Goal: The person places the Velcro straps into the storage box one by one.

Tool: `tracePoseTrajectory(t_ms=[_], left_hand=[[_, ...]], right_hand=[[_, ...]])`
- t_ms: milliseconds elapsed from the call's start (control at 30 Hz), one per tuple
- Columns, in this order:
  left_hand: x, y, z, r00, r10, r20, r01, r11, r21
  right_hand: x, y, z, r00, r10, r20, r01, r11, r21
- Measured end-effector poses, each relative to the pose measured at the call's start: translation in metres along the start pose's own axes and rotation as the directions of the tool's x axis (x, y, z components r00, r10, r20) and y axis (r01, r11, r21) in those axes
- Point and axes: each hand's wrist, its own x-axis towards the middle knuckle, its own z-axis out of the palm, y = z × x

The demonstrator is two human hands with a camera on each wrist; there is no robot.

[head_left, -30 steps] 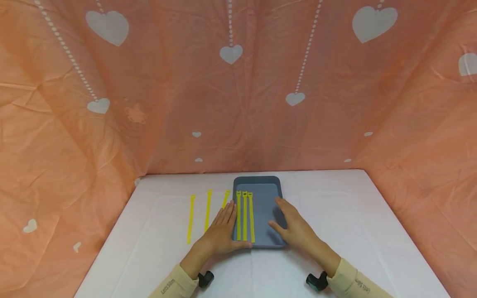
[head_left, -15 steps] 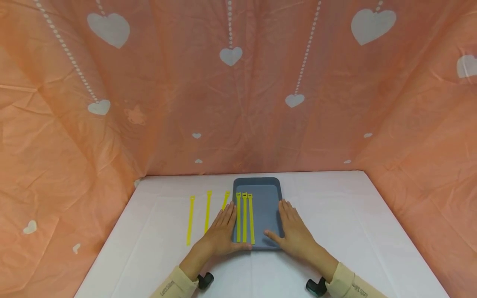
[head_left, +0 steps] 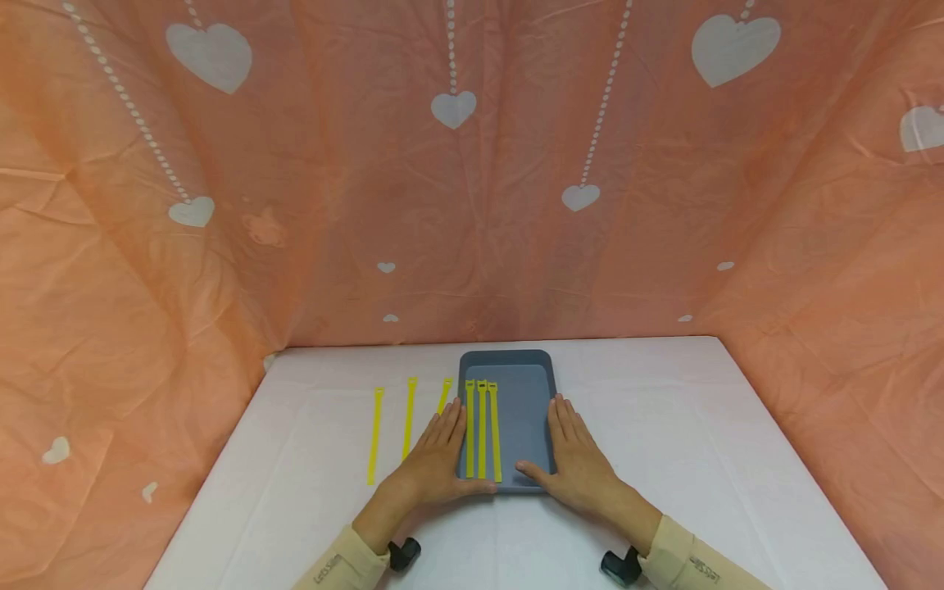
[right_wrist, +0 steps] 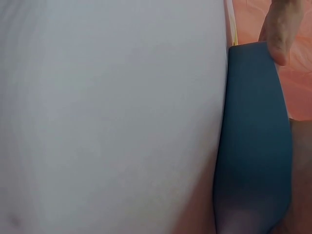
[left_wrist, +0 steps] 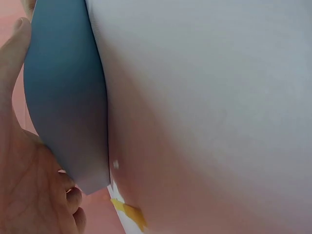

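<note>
A blue-grey rectangular tray (head_left: 527, 426) lies on the white table, with three flat yellow straps with slotted heads (head_left: 483, 430) side by side in its left half. My left hand (head_left: 433, 463) rests along the tray's left side, fingers straight, its thumb at the front edge. On the right side my right hand (head_left: 583, 459) lies with straight fingers against the rim, thumb reaching over the near right corner. The tray's outer wall (left_wrist: 68, 97) fills part of the left wrist view, beside the left palm (left_wrist: 29, 190). In the right wrist view, the left thumb (right_wrist: 277, 46) touches the tray (right_wrist: 253, 131).
Left of the tray, three more yellow straps lie spaced apart: one far left (head_left: 375, 434), a middle one (head_left: 409, 418), and one partly behind my left hand (head_left: 445, 395). Orange cloth with white hearts (head_left: 487, 246) hangs around the white tabletop (head_left: 664, 426).
My right hand has come in against the tray's right side, its fingers straightening along the rim and its thumb moving left. The left hand, tray and straps have stayed in place.
</note>
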Motion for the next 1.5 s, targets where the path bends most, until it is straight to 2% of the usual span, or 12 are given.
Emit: tracePoseTrajectory(t_ms=[167,367,633,700,867,967,1067,1333,1500], left_hand=[[-0.001,-0.005,-0.004,1.0,0.031,-0.002,-0.031,0.999,-0.037],[-0.001,-0.017,-0.011,0.998,0.056,0.0,-0.056,0.988,-0.143],[-0.001,-0.032,-0.017,0.996,0.072,-0.046,-0.082,0.956,-0.28],[-0.002,-0.036,-0.02,0.996,0.055,-0.065,-0.073,0.948,-0.31],[-0.004,-0.048,-0.03,0.995,-0.04,-0.093,0.001,0.923,-0.386],[-0.005,-0.057,-0.037,0.989,-0.078,-0.122,0.018,0.902,-0.43],[-0.006,-0.068,-0.045,0.982,-0.108,-0.155,0.027,0.894,-0.448],[-0.013,-0.099,-0.062,0.969,-0.131,-0.209,0.028,0.899,-0.437],[-0.014,-0.118,-0.064,0.961,-0.176,-0.212,0.079,0.913,-0.4]], right_hand=[[0.0,-0.001,0.0,1.0,-0.002,0.008,0.002,1.0,-0.002],[0.001,-0.001,-0.001,1.0,-0.011,0.016,0.012,1.0,-0.015],[0.0,0.0,-0.001,0.999,0.003,0.043,-0.002,1.0,-0.021],[0.0,0.0,-0.001,0.999,0.006,0.04,-0.005,1.0,-0.016],[-0.001,0.001,0.0,1.0,0.002,0.027,-0.002,1.0,-0.006],[0.0,0.002,0.002,1.0,0.006,0.03,-0.006,1.0,-0.008],[0.0,0.003,0.001,0.999,0.007,0.035,-0.007,1.0,-0.007],[0.0,0.005,0.0,0.999,-0.009,0.035,0.009,1.0,0.006],[0.0,0.008,-0.002,0.999,-0.027,0.042,0.026,1.0,0.017]])
